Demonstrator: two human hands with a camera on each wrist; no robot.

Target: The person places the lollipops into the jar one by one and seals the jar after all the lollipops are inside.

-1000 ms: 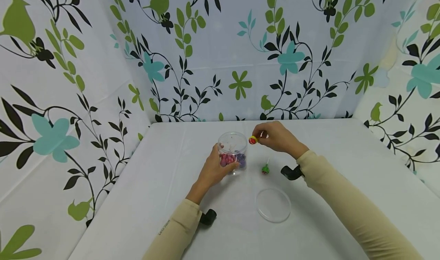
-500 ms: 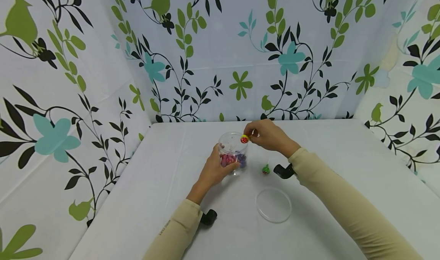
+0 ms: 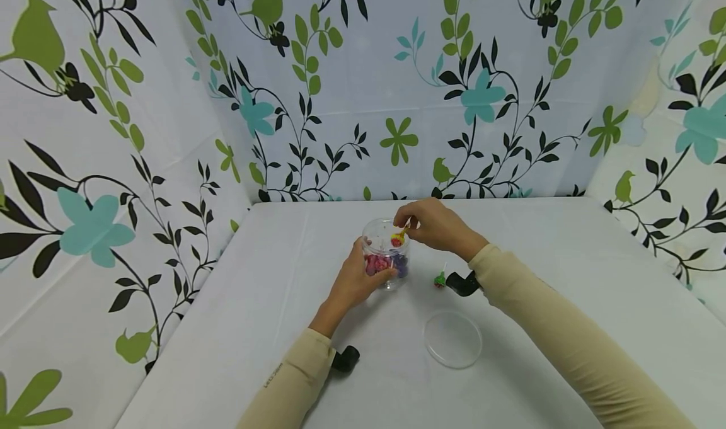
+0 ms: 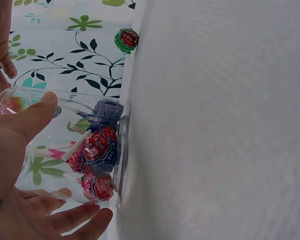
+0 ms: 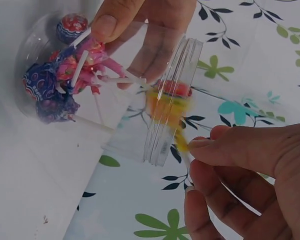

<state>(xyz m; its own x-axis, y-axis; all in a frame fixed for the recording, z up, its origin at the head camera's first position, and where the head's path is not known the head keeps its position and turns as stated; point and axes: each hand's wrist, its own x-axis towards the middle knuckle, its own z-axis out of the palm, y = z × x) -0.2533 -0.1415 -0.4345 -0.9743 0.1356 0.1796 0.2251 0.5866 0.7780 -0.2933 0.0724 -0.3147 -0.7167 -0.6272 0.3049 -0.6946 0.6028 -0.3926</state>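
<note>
A clear jar (image 3: 386, 243) stands upright on the table, its bottom filled with several pink and purple lollipops (image 5: 55, 85). My left hand (image 3: 358, 278) grips the jar's side, thumb in front and fingers round the far side. Over the jar's mouth, my right hand (image 3: 433, 226) pinches a yellow and red lollipop (image 5: 167, 107) by its stick, the candy head pointing down into the opening. A green lollipop (image 3: 439, 280) lies on the table to the right of the jar, seen also in the left wrist view.
A round clear lid (image 3: 453, 339) lies flat on the white table (image 3: 238, 328), nearer than the green lollipop. Patterned cloth (image 3: 340, 89) hangs behind the table and along both sides.
My right hand has moved left with the yellow lollipop, from beside the jar to over its mouth, and the candy head has tipped downward. My left hand keeps its grip on the jar.
</note>
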